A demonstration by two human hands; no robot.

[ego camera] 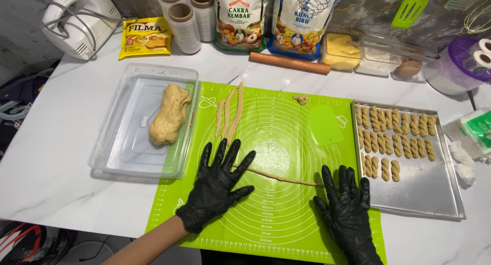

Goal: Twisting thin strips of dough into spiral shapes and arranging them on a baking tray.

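A: Left hand (217, 186)?
B: Black-gloved, flat and spread wide on the green silicone mat (286, 214), fingertips pressing on one end of the thin dough rope (279, 177). Gripping nothing.

A: Right hand (348, 209)?
B: Gloved too, fingers extended and open, resting palm-down over the rope's other end, close to the mat's right edge.

A: Dough rope itself?
B: Lying across the mat's middle, stretched between both hands, slightly slanted, flat on the mat.

A: Anything else on the mat?
B: Three more dough strips (228, 114) near the top left, a small dough scrap (301, 99) further right, and a green scraper (325, 125) toward the upper right.

A: Left of the mat?
B: Clear plastic container (123, 142) on the white worktop (56, 142), holding a dough lump (169, 114).

A: Right side?
B: Metal baking tray (424, 188) just beside the mat, rows of twisted dough pieces (396, 134) across its upper half.

A: Back of the worktop?
B: Wooden rolling pin (289, 62), two flour bags (271, 17), white hand mixer (76, 19).
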